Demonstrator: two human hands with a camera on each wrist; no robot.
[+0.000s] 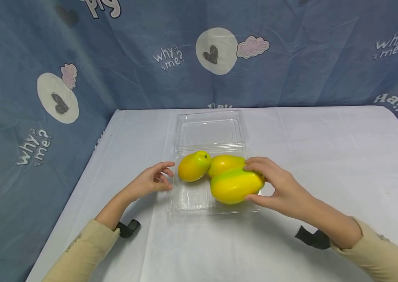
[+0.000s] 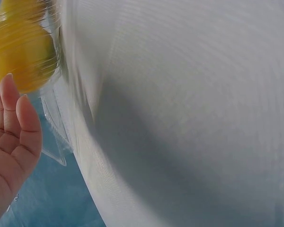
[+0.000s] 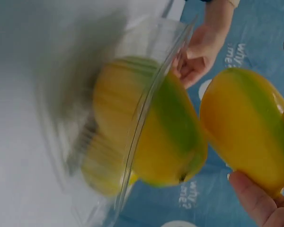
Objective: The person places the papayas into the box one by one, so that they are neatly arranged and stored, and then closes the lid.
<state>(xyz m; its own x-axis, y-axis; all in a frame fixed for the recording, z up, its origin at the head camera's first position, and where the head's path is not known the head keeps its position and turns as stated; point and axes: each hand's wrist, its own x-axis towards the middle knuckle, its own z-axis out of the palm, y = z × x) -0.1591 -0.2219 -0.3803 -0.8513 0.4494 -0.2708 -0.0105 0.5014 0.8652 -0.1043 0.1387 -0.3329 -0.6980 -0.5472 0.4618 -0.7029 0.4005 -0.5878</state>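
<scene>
Left of centre in the head view, the left hand (image 1: pixel 152 180) waits beside the clear tray (image 1: pixel 193 198), its fingers bent and apart with nothing between them; whether a fingertip touches the wall cannot be told. Next comes the left mango (image 1: pixel 191 168), in the tray, then the rear mango (image 1: pixel 224 162), partly covered by the held mango (image 1: pixel 235 187) just right of centre. The right hand (image 1: pixel 283 188) has its fingers and thumb clamped on that fruit's right end. Behind, at upper centre, the lid (image 1: pixel 209 129) lies folded back on the white bench (image 1: pixel 343 164). Handling the fruit well probably calls for a firm but light pinch, since its skin looks smooth, and for lowering it level into the front space without nudging the rear mango; the left hand could steady the light tray. The right wrist view shows what the head view hides: the held mango is above the tray's rim, with its dark stalk end at lower right. The left wrist view alone looks through the tray's side wall, at upper left, near the left fingertips.
</scene>
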